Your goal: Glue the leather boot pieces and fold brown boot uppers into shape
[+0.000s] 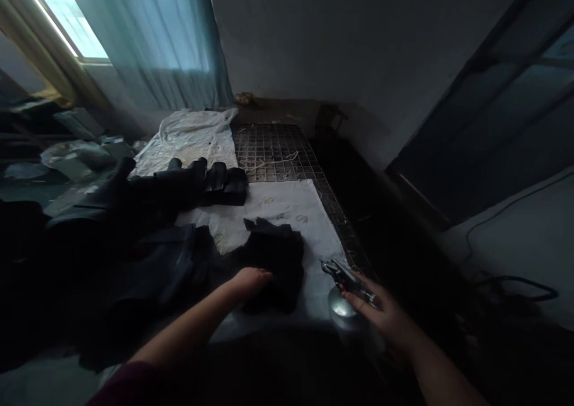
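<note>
My right hand (381,307) grips a metal spray gun (350,280), its nozzle pointing left over the white sheet. Below the gun hangs its rounded silver cup (343,304). My left hand (251,280) is curled down on a stack of black pieces, cloth or leather (278,256), at the middle of the table; its fingertips are lost in the dark material. Under the stack lies the white sheet (291,197), with a few small scribbled marks. More dark pieces (165,256) are heaped to the left of my left hand.
Behind the sheet, a wire-grid tabletop (273,149) shows, with loose string on it. Crumpled white sheeting (192,131) covers the far left. Several dark rolled pieces (215,182) lie in a row. A blue curtain (165,41) hangs by the window, and a hose (515,280) is at right.
</note>
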`<state>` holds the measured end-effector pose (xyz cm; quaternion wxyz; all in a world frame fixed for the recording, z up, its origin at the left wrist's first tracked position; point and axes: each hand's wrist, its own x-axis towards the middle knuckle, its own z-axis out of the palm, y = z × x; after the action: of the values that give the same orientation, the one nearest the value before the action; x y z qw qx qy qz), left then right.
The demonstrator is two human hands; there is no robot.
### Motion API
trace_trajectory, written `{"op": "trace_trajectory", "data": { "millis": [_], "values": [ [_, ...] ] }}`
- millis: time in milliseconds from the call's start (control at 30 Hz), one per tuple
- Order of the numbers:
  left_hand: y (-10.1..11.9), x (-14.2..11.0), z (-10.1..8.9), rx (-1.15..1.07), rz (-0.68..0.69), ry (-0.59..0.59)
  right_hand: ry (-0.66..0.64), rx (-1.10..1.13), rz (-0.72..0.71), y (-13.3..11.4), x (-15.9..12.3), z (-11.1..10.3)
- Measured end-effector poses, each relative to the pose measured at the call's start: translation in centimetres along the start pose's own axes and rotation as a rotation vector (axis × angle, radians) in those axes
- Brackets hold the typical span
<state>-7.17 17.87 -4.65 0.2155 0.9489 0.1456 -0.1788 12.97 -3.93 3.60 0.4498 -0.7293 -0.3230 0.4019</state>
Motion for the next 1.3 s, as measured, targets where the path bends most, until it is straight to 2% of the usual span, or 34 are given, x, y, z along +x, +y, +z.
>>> {"op": "trace_trajectory", "data": {
  "millis": [200,400,467,533,600,700,767,867,967,1067,1133,1300],
  "values": [
    [0.4,-1.7,1.8,0.03,0.008,0.081,-0.089,-0.154,-0.017,-0.4,2.1,1.4],
    [0.6,-2.6,3.5,0.078,0.009,0.176,-0.02,-0.245,-0.108,-2.5,5.4,2.8],
    [0.6,-2.8,4.0,0.099,0.031,0.262,0.027,-0.259,-0.14,-2.9,6.2,2.8],
    [0.5,-3.1,4.5,0.12,0.073,0.396,0.046,-0.263,-0.142,-3.0,6.5,2.5],
    [0.4,-3.7,4.8,0.126,0.102,0.534,0.014,-0.273,-0.123,-2.7,6.1,1.9],
    [0.0,-5.2,4.7,0.108,0.105,0.705,-0.106,-0.286,-0.109,-2.1,4.4,0.7],
    [-0.5,-6.4,4.5,0.093,0.054,0.796,-0.197,-0.285,-0.091,-1.7,2.8,0.0],
    [-1.5,-8.3,4.3,0.086,-0.092,0.908,-0.308,-0.294,-0.038,-1.4,0.4,-0.9],
    [-2.4,-9.9,4.5,0.072,-0.223,0.973,-0.336,-0.322,-0.038,-1.6,-1.0,-1.5],
    [-3.0,-11.1,4.8,0.058,-0.316,0.996,-0.377,-0.317,-0.033,-1.7,-1.3,-1.7],
    [-3.2,-11.7,5.0,0.048,-0.357,1.014,-0.36,-0.271,-0.019,-1.7,-0.9,-1.6],
    [-3.5,-13.1,5.8,0.018,-0.452,1.093,-0.19,-0.142,-0.055,-1.7,2.2,-0.3]
  ]
}}
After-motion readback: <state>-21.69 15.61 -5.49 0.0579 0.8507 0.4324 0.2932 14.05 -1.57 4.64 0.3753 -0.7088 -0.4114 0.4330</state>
